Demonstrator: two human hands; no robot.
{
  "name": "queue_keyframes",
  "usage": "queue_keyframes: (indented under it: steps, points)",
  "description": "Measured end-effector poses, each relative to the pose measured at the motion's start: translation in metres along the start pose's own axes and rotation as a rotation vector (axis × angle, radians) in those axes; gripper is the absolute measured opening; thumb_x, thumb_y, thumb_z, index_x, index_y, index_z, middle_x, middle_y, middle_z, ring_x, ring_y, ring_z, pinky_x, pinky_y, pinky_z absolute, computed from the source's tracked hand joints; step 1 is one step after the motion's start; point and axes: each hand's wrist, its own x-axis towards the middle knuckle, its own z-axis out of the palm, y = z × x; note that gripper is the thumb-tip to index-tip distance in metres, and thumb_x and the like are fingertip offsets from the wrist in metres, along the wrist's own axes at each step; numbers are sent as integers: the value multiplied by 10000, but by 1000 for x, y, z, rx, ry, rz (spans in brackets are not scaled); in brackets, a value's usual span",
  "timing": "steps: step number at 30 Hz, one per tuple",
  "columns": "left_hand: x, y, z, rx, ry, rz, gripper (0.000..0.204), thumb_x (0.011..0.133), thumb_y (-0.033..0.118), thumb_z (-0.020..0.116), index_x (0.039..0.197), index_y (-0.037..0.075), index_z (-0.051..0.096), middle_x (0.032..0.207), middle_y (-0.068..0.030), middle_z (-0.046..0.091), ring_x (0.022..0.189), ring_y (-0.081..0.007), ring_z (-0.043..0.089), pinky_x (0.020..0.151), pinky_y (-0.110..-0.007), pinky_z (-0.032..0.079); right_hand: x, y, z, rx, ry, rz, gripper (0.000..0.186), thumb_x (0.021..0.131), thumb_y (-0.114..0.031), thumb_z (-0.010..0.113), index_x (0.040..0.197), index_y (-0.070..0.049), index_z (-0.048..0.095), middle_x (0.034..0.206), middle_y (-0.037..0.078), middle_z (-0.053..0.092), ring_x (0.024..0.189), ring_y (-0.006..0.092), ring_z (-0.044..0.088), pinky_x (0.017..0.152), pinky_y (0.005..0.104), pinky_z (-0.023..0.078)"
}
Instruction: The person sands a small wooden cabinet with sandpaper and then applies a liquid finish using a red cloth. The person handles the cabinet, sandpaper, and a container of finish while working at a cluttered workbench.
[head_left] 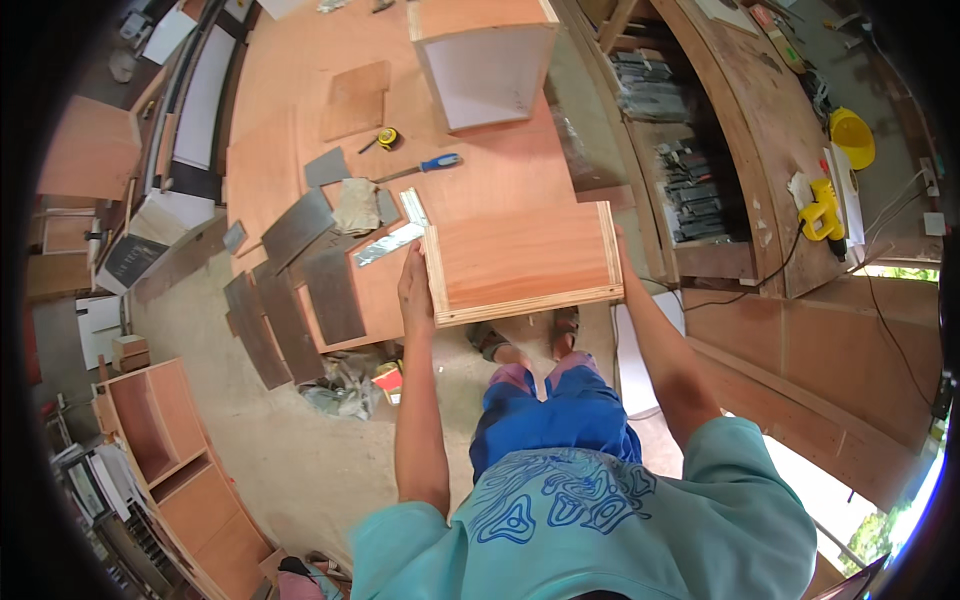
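Note:
I hold a plywood box [520,258] with pale striped edges over the near edge of the plywood work table [270,100]. My left hand [415,285] is closed on its left end. My right hand [617,260] grips the right end, its fingers mostly hidden behind the box. Just left of the box is an L-shaped silver strip [385,244]. Behind that lie a folded pale cloth [355,205] and several dark grey sheets [330,295]. Farther up the table are a blue-handled screwdriver [440,162] and a yellow tape measure [388,138].
A larger box [478,75] stands at the table's far right. On the right, a bench [770,120] carries a yellow power tool [822,210] with a cord, near a yellow hard hat [852,137]. Cabinets [170,430] stand at lower left. Crumpled material [335,398] lies on the floor.

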Motion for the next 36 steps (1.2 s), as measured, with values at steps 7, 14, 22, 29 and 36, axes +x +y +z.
queue_keyframes:
  steps: [7, 14, 22, 29, 36]
  points:
    - [-89, 62, -7, 1331, -189, 730, 659, 1013, 406, 452, 1484, -34, 316, 1586, -192, 239, 1471, -397, 183, 1160, -527, 216, -108, -114, 11, -1181, 291, -866, 639, 972, -384, 537, 1415, 61, 419, 1482, 291, 372, 1420, 415, 300, 1170, 504, 226]
    - [-139, 42, -12, 1497, -268, 737, 775, 896, 335, 636, 1490, -28, 293, 1608, -190, 165, 1458, -473, 144, 1118, -659, 192, -212, -83, 87, -1274, -137, -760, 849, 867, -461, 626, 1446, 87, 335, 1522, 366, 212, 1440, 508, 169, 1180, 568, 140]
    - [-125, 14, -29, 1330, -102, 987, 709, 901, 196, 659, 1490, -2, 318, 1558, -217, 293, 1414, -474, 279, 1107, -579, 292, -202, -73, 67, -1276, -363, -1064, 662, 885, -288, 583, 1461, -23, 392, 1591, 161, 251, 1481, 354, 201, 1195, 515, 171]
    - [-111, 25, -33, 849, -107, 425, 567, 952, 196, 621, 1421, -36, 404, 1464, -229, 440, 1284, -477, 462, 1058, -459, 399, -179, -37, -61, -1060, 86, -524, 595, 852, -205, 646, 1356, 42, 447, 1460, 276, 391, 1345, 442, 372, 1116, 514, 308]
    - [-129, 39, 42, 1498, -140, 805, 730, 956, 437, 541, 1422, -98, 368, 1527, -301, 283, 1428, -483, 216, 1140, -619, 160, -155, 28, -148, -1051, -74, -22, 440, 875, -227, 646, 1214, 52, 610, 1371, 338, 466, 1282, 442, 453, 1081, 441, 386]
